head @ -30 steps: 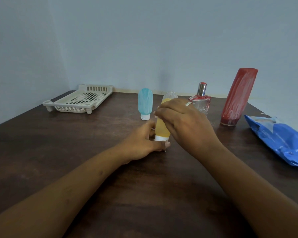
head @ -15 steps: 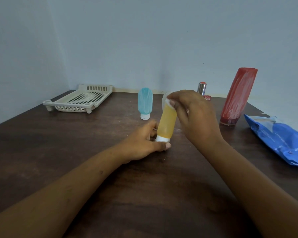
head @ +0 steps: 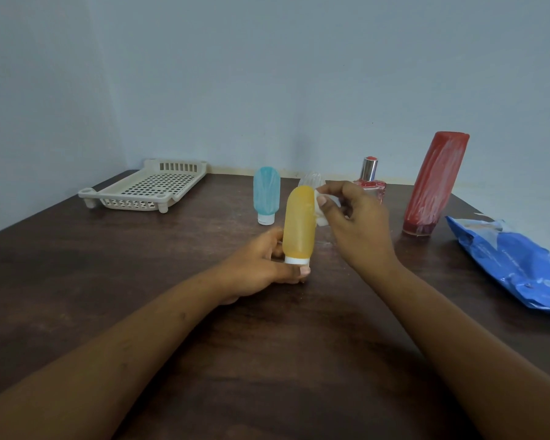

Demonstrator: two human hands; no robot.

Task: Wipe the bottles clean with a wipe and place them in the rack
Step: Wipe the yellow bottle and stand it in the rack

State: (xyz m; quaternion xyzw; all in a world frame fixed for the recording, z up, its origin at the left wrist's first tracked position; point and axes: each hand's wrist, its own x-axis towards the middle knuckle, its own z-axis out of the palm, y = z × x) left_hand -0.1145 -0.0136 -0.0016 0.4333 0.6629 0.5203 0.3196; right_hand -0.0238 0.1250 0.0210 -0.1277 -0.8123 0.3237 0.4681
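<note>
Yellow bottle (head: pixel 299 227), cap (head: pixel 296 259) gripped by left hand (head: pixel 261 268), risks tipping toward nine o'clock if right hand (head: pixel 359 223), pinching wipe (head: pixel 319 212), presses hard.

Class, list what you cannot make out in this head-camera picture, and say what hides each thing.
All in the head view:
1. Clear bottle: mostly hidden behind the yellow bottle and the right hand.
2. Wipe: mostly bunched inside the right hand.
3. Perfume bottle: lower part covered by the right hand.
4. Blue wipe pack: cut off by the right edge; print too small to read.
5. Yellow bottle's cap: partly covered by the left hand.
</note>
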